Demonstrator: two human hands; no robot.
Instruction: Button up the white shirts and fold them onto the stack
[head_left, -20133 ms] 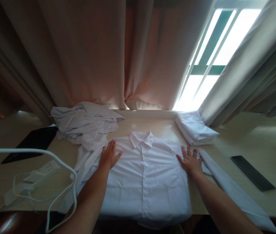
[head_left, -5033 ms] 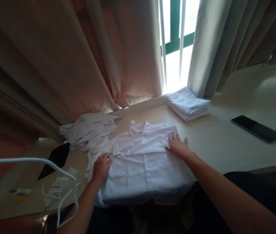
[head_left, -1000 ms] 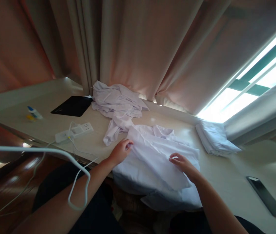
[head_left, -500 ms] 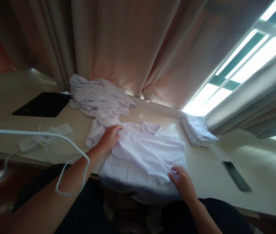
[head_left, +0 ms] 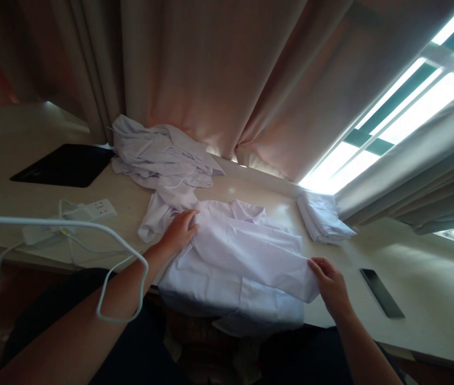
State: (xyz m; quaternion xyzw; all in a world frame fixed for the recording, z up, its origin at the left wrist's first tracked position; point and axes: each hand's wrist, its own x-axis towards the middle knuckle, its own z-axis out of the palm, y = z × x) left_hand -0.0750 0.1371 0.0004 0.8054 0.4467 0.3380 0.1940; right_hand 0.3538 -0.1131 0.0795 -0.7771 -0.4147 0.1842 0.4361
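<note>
On the pale table [head_left: 411, 251] right in front of me lies a white shirt [head_left: 235, 267], its collar pointing toward the curtains [head_left: 210, 69] and its lower hem hanging over the near edge. I have my left hand [head_left: 179, 231] laid flat on the shirt's left shoulder, fingers spread and relaxed, pressing the cloth down rather than gripping it. My right hand [head_left: 331, 283] sits at the shirt's right side, where a sleeve is folded across the chest; thumb and fingertips are pinched on the end of that sleeve, the rest of the hand half curled. Beyond my left hand, a crumpled heap of white clothes [head_left: 158, 160] rests against the curtains, one piece trailing down until it touches the shirt. To the heap's left lies a flat black pad [head_left: 62, 166], and nearer me a white power strip [head_left: 90, 209] with a cable looping toward the camera. Near the window [head_left: 403, 101], a neat stack of folded white shirts [head_left: 323, 216] sits well apart from my right hand, and a dark phone [head_left: 382, 293] lies flat just beyond that hand.
</note>
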